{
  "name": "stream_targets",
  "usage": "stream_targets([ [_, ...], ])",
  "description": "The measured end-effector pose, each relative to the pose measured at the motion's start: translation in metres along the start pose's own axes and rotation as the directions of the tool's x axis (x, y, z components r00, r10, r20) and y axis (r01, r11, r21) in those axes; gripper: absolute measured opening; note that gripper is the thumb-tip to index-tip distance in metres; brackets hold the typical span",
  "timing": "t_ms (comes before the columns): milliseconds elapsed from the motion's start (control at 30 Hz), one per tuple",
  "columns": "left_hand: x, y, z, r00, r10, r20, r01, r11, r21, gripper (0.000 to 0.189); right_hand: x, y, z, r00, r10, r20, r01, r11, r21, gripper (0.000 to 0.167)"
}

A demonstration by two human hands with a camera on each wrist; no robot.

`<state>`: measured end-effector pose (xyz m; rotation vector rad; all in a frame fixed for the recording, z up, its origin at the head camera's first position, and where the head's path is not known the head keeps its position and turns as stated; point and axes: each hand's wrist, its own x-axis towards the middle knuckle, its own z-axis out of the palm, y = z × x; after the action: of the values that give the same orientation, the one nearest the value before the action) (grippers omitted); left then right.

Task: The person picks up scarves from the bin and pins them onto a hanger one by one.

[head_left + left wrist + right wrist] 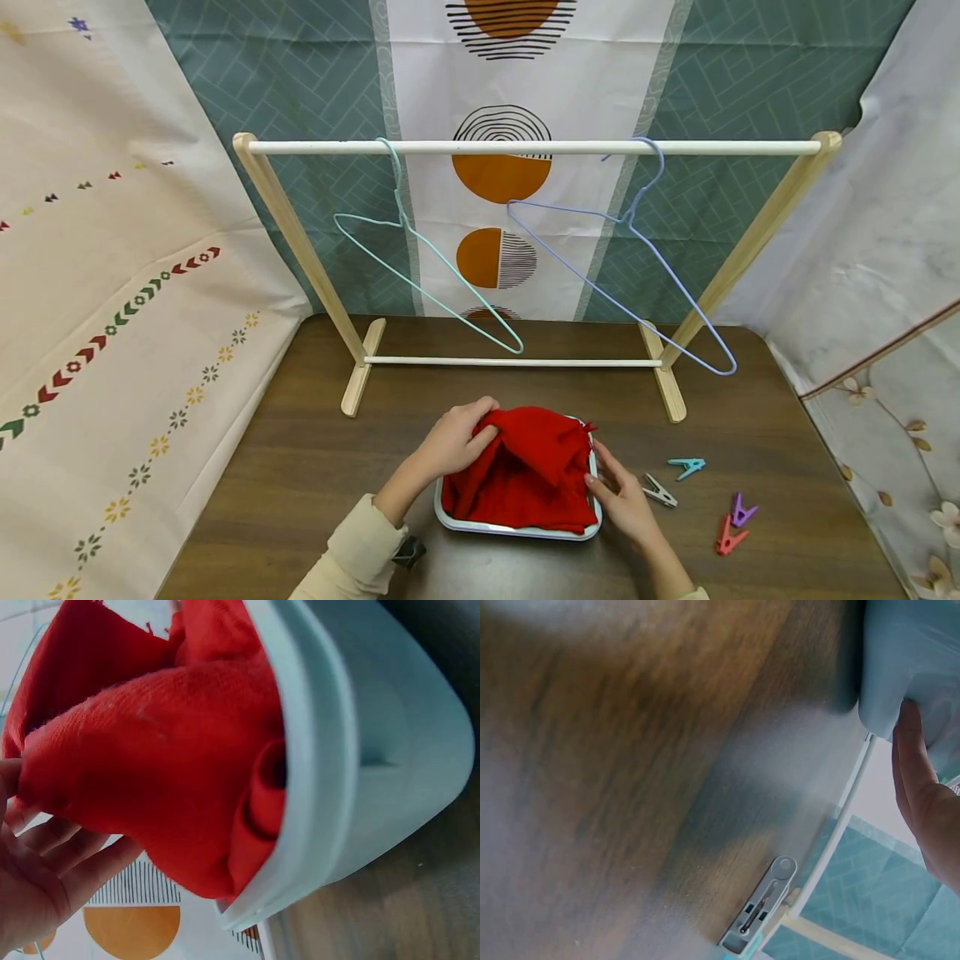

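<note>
A heap of red knitted cloth with a small fringe fills a pale grey-blue plastic basin. My left hand pinches a raised fold at the cloth's upper left, lifting it above the rim. In the left wrist view the thumb lies on the near side of the red cloth, with fingers spread beneath. At the basin's right side, my right hand holds the rim, thumb over the edge. Its fingers lie against the outer wall of the basin in the right wrist view.
Behind the basin stands a wooden rack with a white top rail. A mint hanger and a periwinkle hanger hang there. Grey, turquoise, purple and red clothespins lie at right.
</note>
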<state>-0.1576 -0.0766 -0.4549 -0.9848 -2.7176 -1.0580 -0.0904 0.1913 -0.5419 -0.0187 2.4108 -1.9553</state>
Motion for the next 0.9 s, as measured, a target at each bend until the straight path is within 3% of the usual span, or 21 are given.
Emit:
stream_targets([
  [200,-0.01,0.001,0.009,0.999,0.019,0.037,-0.022,0.995,0.094,0.014,0.001,0.001,0.001,1.0,-0.002,-0.001,0.002,1.0,0.011,0.055],
  [433,-0.032,0.0,0.028,0.997,0.077,0.009,-0.077,0.989,0.125,0.024,0.0,0.0,0.0,1.0,0.004,0.003,-0.004,1.0,0.0,0.055],
  [533,-0.041,0.0,0.032,0.996,0.094,-0.003,-0.092,0.982,0.167,0.039,0.0,-0.001,0.0,1.0,0.002,0.004,-0.002,1.0,-0.016,0.055],
  [600,-0.047,0.001,0.031,0.997,0.08,0.006,-0.079,0.976,0.205,0.055,0.0,-0.002,0.0,1.0,0.001,0.0,-0.001,1.0,-0.026,0.055],
  [733,-0.056,0.002,0.027,0.997,-0.01,0.072,-0.011,0.961,0.277,0.081,0.0,-0.002,0.0,1.0,0.004,-0.015,-0.004,0.999,-0.042,0.054],
  [800,-0.06,0.0,0.026,0.993,-0.054,0.104,0.019,0.949,0.315,0.083,0.0,-0.001,0.0,1.0,0.007,-0.019,-0.008,0.999,-0.044,0.054],
  [900,-0.065,-0.003,0.027,0.992,-0.068,0.111,0.021,0.926,0.376,0.074,0.0,-0.001,0.001,1.0,0.01,-0.014,-0.011,0.999,-0.042,0.054],
])
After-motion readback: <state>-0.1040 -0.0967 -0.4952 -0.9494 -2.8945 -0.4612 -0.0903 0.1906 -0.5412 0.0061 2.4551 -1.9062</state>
